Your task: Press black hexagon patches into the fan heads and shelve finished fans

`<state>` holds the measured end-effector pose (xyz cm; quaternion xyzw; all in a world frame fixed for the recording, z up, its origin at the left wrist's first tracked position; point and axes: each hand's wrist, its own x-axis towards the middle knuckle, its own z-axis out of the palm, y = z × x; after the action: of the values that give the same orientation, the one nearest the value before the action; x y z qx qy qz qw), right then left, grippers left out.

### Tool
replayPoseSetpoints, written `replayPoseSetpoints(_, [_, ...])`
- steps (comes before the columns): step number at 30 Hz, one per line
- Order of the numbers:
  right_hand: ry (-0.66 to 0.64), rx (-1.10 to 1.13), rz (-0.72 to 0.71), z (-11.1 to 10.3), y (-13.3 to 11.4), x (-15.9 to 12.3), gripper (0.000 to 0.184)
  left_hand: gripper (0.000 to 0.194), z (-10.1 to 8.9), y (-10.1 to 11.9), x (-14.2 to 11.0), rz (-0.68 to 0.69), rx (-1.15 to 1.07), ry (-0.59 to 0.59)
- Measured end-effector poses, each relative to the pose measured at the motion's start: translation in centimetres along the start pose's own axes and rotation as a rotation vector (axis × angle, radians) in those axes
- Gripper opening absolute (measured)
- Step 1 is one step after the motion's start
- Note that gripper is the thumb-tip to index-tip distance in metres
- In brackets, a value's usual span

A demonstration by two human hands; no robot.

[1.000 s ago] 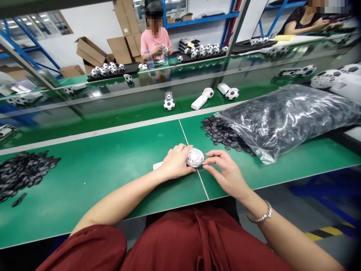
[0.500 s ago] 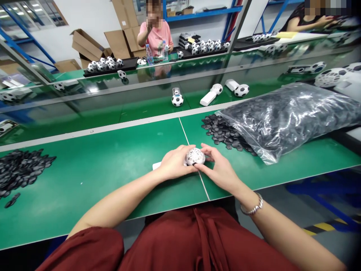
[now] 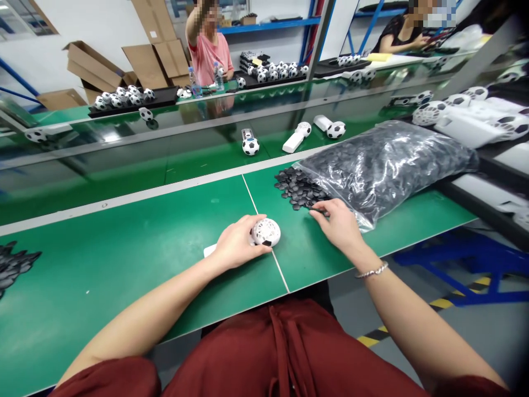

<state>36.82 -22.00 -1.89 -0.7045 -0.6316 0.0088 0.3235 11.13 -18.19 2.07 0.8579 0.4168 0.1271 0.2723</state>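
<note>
My left hand (image 3: pixel 236 242) is closed around a white football-shaped shell (image 3: pixel 265 232) with a lattice of openings, held on the green tabletop. One black patch shows on the shell's near side. Its white handle (image 3: pixel 210 251) sticks out to the left behind my hand, partly hidden. Over to the right, my right hand (image 3: pixel 339 225) reaches the near edge of a pile of small black plastic pieces (image 3: pixel 301 187). Thumb and forefinger pinch together there, with a dark piece at their tips. The pile spills from a clear plastic bag (image 3: pixel 384 165) full of the same pieces.
Another heap of black pieces (image 3: pixel 14 264) lies at the far left. Beyond the pale rail (image 3: pixel 165 190), several football-headed items, including one with a white handle (image 3: pixel 293 141), rest on a green surface. White parts fill black trays (image 3: pixel 487 201) at right. Two people sit across.
My right hand has left the shell and moved right to the black pieces. My left hand still holds the shell, which now shows a black patch. The view has shifted right.
</note>
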Motion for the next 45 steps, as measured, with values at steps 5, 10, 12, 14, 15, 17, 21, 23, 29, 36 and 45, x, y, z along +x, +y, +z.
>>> replayPoseSetpoints(5, [-0.079,-0.282,-0.137,0.2,1.7,0.3,0.019,0.064,-0.5,-0.3,0.5,0.09,0.051,-0.065])
replayPoseSetpoints(10, [-0.117,-0.262,-0.229,0.0,0.7,0.2,0.023,0.071,-1.3,-0.8,1.0,0.223,0.243,-0.137])
replayPoseSetpoints(12, [-0.132,-0.032,-0.174,-0.5,-0.5,-0.3,0.018,0.072,-1.4,-0.9,1.0,0.212,0.277,-0.126])
replayPoseSetpoints(14, [-0.202,0.239,-0.105,-0.9,-2.4,-0.9,0.012,0.074,-1.4,-0.7,0.8,0.198,0.29,-0.115])
replayPoseSetpoints(15, [-0.249,0.349,-0.091,-1.1,-3.4,-1.3,0.01,0.074,-1.4,-0.6,0.7,0.193,0.288,-0.117])
replayPoseSetpoints(17, [-0.339,0.484,-0.143,-1.2,-5.4,-1.8,0.008,0.074,-1.3,-0.3,0.5,0.179,0.263,-0.128])
replayPoseSetpoints(21, [-0.397,0.523,-0.288,-0.9,-7.5,-1.9,0.008,0.083,-1.1,0.3,0.3,0.11,0.193,-0.107])
replayPoseSetpoints(23, [-0.388,0.509,-0.29,-0.5,-7.7,-1.7,0.007,0.08,-0.8,0.5,0.3,0.09,0.175,-0.076])
replayPoseSetpoints(29, [-0.433,0.632,-0.189,0.4,-7.2,-1.1,0.007,0.06,-0.3,0.6,0.4,0.099,0.185,-0.002])
replayPoseSetpoints(36, [-0.562,0.89,0.003,1.9,-6.9,-1.6,0.029,0.054,0.1,0.7,0.3,0.093,0.166,0.04])
replayPoseSetpoints(45, [-0.012,-0.144,0.004,-2.0,1.3,0.2,0.014,0.069,-0.7,-0.2,0.4,0.213,0.175,-0.036])
